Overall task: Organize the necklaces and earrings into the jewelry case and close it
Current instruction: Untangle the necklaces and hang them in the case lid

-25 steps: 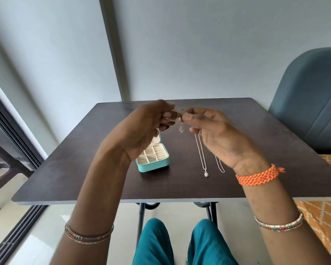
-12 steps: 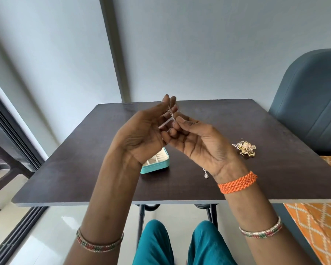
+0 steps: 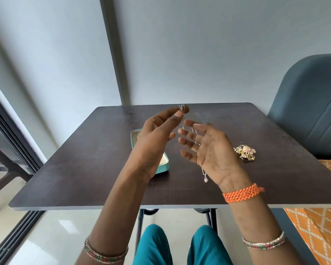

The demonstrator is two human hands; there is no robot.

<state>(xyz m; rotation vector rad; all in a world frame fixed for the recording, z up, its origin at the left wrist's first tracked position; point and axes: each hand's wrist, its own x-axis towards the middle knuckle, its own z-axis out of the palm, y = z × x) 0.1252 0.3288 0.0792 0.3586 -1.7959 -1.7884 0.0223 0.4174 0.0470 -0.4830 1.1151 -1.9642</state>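
Silver chain of a necklace (image 3: 183,119) is pinched at its top between the thumb and fingertips of the left hand (image 3: 157,138), raised above the dark table (image 3: 84,169). It trails down behind the right hand (image 3: 212,152), whose fingers are spread and hold nothing, to a small round pendant (image 3: 206,180) hanging near that wrist. Partly hidden behind the left hand, the teal jewelry case (image 3: 161,166) lies open on the table, and a cluster of gold earrings (image 3: 245,152) rests well to the right.

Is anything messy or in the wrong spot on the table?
Yes. The gold earrings sit in a loose heap on the table, far right of the teal jewelry case, not inside it. Nothing looks broken or spilled.
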